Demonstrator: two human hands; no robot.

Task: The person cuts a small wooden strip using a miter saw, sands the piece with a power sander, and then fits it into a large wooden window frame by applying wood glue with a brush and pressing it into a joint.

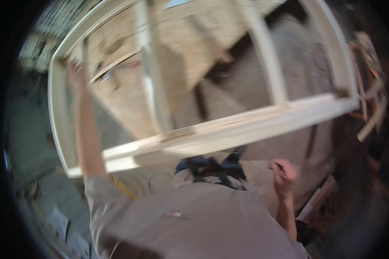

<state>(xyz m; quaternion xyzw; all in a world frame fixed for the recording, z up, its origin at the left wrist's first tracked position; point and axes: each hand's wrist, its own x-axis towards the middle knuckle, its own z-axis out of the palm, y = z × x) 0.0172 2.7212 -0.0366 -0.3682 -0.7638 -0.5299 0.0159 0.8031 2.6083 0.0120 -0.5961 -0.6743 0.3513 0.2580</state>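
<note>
A large pale wooden frame (229, 129) with several crosspieces spans the view before me, tilted, its near rail in front of my waist. My left arm reaches in over that rail near the left end. At the far left corner, my left hand (77, 74) is closed on the frame's timber, though motion blurs the fingers. Apart from the frame, my right hand (285, 175) is raised at my right side, below the rail. Its fingers are curled in, and whatever they may hold is too small and blurred to name.
Through the frame show a sheet of wood board (212, 26) and a loose wooden strip (116, 64) with small items beside it. Scrap timber pieces (371, 112) are piled at the right. White sheets (58, 222) lie at the lower left; a plank (317, 198) is near my right arm.
</note>
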